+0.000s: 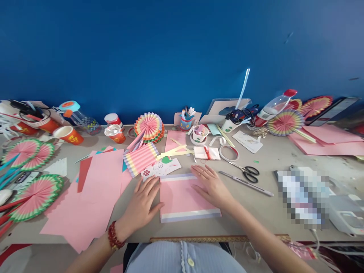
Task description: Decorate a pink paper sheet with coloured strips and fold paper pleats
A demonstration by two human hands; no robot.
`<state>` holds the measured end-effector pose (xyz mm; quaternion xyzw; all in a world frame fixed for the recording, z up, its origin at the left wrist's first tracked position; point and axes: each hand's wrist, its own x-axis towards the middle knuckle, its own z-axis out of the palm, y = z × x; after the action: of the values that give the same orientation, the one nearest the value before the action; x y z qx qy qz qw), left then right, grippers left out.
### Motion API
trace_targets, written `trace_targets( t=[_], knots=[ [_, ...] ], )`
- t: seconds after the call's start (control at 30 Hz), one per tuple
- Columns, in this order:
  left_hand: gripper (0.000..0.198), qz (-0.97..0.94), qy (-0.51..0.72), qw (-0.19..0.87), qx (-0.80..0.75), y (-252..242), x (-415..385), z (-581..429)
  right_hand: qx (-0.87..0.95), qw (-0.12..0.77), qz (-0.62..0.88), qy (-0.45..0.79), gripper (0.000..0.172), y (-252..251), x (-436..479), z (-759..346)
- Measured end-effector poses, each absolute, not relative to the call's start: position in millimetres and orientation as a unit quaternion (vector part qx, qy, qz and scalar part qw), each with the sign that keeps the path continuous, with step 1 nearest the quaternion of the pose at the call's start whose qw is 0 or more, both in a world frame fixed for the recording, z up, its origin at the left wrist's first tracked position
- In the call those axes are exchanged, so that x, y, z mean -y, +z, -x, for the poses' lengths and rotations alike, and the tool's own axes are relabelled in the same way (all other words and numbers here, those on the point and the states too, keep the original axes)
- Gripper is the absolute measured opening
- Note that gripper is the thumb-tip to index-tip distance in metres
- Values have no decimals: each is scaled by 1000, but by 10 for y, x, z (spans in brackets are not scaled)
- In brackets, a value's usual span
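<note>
A pink sheet of paper [182, 195] with white and lavender strips along its far and near edges lies flat on the table in front of me. My left hand [143, 203] rests at its left edge, fingers spread, the thumb by the sheet's side. Across its upper right part lies my right hand [212, 185], flat with the fingers stretched out. Neither hand grips anything. Just beyond the sheet are a white card with drawings [173, 165] and a pleated striped paper [141, 157]. Right of my right hand lie a grey utility knife [246, 183] and black-handled scissors [250, 174].
Loose pink sheets [99, 189] spread on the left, near finished paper fans [36, 197]. Paper cups [68, 135], a pen cup [186, 123], a tape roll [229, 152] and a plastic bottle [271, 110] stand or lie toward the blue wall. A blurred phone [301, 197] is at right.
</note>
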<state>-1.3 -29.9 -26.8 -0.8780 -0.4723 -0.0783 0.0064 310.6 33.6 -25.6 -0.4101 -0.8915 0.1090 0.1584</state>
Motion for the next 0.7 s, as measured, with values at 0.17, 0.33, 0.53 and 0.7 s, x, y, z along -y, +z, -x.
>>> trace_targets(
  t=[0.17,0.33,0.53,0.7],
  knots=[
    [63,887,-65,67,453,-311,206,-32,884,210,377,178,42,-250,-342,-2664],
    [60,888,-69,86,446,-348,204,-36,887,227,374,147,43,-451,-245,-2486],
    [30,849,-139,28,510,-222,161,-13,884,253,365,142,33,-523,-245,-2525],
    [33,841,-139,12,522,-213,34,-41,873,269,366,177,35,-518,-253,-2565]
  ],
)
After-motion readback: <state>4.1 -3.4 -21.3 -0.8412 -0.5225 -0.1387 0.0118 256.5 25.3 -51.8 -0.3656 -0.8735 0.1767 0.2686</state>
